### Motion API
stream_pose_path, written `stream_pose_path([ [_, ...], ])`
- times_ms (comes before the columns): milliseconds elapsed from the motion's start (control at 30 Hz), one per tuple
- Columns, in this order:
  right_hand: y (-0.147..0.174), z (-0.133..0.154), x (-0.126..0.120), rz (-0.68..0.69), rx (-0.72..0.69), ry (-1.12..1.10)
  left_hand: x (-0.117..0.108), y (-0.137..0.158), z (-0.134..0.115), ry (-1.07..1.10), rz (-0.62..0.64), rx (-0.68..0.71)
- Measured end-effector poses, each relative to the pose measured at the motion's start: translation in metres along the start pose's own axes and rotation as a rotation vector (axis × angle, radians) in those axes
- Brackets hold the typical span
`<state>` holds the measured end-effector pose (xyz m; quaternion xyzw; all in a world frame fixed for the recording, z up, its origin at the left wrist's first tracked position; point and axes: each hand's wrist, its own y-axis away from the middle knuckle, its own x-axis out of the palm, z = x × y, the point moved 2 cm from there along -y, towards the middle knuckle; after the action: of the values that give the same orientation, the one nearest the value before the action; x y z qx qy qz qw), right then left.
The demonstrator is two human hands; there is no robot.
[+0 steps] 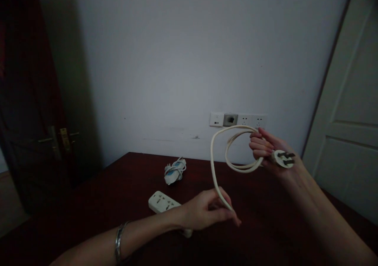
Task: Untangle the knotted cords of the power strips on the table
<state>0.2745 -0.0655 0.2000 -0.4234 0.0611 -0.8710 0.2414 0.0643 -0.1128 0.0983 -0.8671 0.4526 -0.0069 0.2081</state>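
Observation:
A looped white power cord (213,155) hangs in the air between my two hands. My right hand (265,149), raised on the right, is closed around the loops, and the three-pin plug (284,159) sticks out by its wrist with the pins pointing right. Lower down, my left hand (211,209) has the cord between thumb and fingers. A white power strip (163,203) lies on the table under my left forearm, which hides part of it.
Farther back on the dark red table (132,167) lies a second power strip (175,171), blue and white, wrapped in its own cord. Wall sockets (251,120) sit above the table's back edge. A dark door (26,112) stands at left, a pale door (351,140) at right.

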Motion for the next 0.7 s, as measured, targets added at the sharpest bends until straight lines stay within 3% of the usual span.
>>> stream_pose_path([
  [167,0.008,0.009,-0.033,-0.071,-0.019,0.05,-0.017,-0.016,0.013,0.049,-0.369,0.054],
  [267,0.014,0.007,-0.046,-0.086,0.014,0.14,-0.031,-0.027,0.021,0.062,-0.556,-0.002],
  [333,0.016,0.003,-0.047,-0.06,0.026,0.231,-0.039,-0.035,0.026,0.053,-0.605,-0.086],
  [400,0.016,-0.002,-0.043,-0.022,0.03,0.32,-0.044,-0.04,0.031,0.058,-0.582,-0.202],
  [533,0.006,-0.016,-0.032,0.044,0.021,0.435,-0.046,-0.042,0.04,0.008,-0.419,-0.427],
  [700,-0.01,-0.046,-0.026,0.084,0.038,0.634,-0.039,-0.041,0.056,-0.144,-0.275,-0.547],
])
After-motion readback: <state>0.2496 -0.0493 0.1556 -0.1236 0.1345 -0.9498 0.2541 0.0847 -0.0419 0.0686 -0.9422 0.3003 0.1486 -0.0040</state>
